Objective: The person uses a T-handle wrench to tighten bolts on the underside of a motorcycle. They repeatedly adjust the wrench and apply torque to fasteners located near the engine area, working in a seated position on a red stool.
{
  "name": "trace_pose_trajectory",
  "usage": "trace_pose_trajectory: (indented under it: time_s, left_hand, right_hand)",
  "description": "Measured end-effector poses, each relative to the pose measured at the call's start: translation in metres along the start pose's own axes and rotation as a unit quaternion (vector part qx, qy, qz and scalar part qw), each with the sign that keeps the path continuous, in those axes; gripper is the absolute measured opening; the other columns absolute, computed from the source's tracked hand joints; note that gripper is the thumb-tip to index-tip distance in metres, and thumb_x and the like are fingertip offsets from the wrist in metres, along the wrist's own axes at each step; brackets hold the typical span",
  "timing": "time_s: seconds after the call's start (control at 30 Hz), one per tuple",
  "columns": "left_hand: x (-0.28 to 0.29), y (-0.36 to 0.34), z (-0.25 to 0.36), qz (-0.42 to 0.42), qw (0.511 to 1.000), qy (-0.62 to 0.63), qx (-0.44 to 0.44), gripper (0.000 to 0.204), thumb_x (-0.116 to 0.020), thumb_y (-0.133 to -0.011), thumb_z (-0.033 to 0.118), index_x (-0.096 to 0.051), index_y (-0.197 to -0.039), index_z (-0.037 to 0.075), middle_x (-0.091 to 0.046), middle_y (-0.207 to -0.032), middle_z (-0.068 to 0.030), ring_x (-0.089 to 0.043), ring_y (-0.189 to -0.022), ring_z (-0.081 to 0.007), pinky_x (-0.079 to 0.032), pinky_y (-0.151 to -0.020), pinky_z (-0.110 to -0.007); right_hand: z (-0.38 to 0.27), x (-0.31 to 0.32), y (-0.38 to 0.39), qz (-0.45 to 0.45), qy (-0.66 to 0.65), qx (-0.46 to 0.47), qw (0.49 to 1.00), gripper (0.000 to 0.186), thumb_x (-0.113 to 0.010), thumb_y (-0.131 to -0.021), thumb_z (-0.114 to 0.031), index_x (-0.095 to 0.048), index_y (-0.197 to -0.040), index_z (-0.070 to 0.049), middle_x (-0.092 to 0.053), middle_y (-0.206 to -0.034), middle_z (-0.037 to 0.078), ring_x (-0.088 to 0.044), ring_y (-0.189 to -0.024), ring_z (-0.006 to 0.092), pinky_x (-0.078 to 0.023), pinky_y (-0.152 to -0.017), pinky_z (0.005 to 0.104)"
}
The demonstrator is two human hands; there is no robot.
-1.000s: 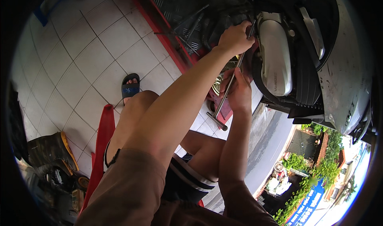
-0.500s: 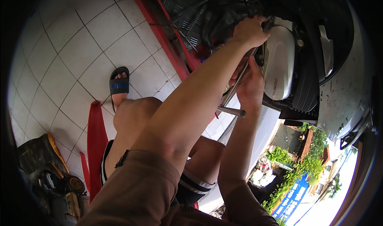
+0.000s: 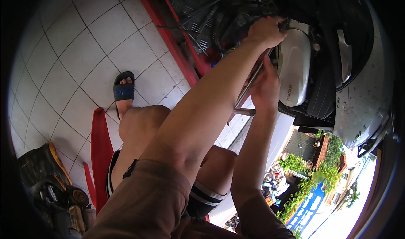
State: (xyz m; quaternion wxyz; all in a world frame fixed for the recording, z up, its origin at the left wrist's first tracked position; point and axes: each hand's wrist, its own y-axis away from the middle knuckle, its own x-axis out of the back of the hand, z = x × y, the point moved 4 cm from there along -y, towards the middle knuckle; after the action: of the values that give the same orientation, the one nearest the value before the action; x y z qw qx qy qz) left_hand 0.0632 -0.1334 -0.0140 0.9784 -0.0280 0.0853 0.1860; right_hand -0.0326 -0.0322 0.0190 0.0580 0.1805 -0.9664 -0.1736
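A metal T-handle wrench [image 3: 249, 88] slants between my hands, its crossbar [image 3: 245, 112] at the lower end. My right hand [image 3: 266, 85] is closed round the shaft, thumb lying along it. Farther up, my left hand [image 3: 265, 33] is closed at a dark part beside the motorbike's silver engine cover [image 3: 294, 68]. Its fingertips are hidden, so what it grips I cannot make out. The wrench's far end also disappears behind the left hand and forearm.
The motorbike's dirty grey body panel [image 3: 363, 108] fills the right side. A red metal frame [image 3: 168, 36] borders a dark textured plate. At lower left stand a red plastic stool [image 3: 101, 150] and a black-and-yellow case [image 3: 42, 165]. White tiles [image 3: 71, 70] cover the floor.
The wrench's crossbar has turned and shifted slightly up and to the left. Both hands stay nearly in place, while the view has moved a little.
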Motion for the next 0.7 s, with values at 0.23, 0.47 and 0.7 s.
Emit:
trace_pose_trajectory:
  time_s: [0.23,0.47,0.7]
  left_hand:
    - [0.003,-0.013,-0.007,-0.031,0.999,0.015,-0.013,0.053,-0.061,-0.086,0.045,-0.056,-0.131,0.018,-0.070,-0.102,-0.0110,-0.068,-0.094,-0.0239,-0.054,-0.078,-0.034]
    - [0.047,0.009,0.003,-0.248,0.960,-0.019,0.131,0.053,-0.051,-0.093,0.051,-0.057,-0.127,0.010,-0.067,-0.103,-0.0059,-0.066,-0.083,-0.0155,-0.053,-0.067,-0.031]
    - [0.136,0.088,0.030,-0.255,0.926,-0.058,0.271,0.066,-0.038,-0.095,0.062,-0.061,-0.120,0.005,-0.065,-0.115,-0.0102,-0.063,-0.104,-0.0224,-0.054,-0.080,-0.041]
  right_hand:
    - [0.002,-0.004,-0.009,-0.094,-0.015,-0.011,0.995,0.035,-0.040,-0.101,-0.030,-0.057,-0.104,0.001,-0.066,-0.078,0.014,-0.064,-0.064,0.0234,-0.053,-0.057,0.0337]
    - [-0.011,-0.013,-0.007,0.005,-0.028,-0.027,0.999,0.035,-0.042,-0.101,-0.034,-0.057,-0.100,-0.002,-0.063,-0.072,0.012,-0.060,-0.061,0.0226,-0.048,-0.058,0.0337]
    - [-0.027,-0.018,-0.021,-0.037,-0.130,-0.037,0.990,0.033,-0.038,-0.102,-0.029,-0.055,-0.096,-0.002,-0.062,-0.076,0.013,-0.060,-0.069,0.0253,-0.048,-0.065,0.0367]
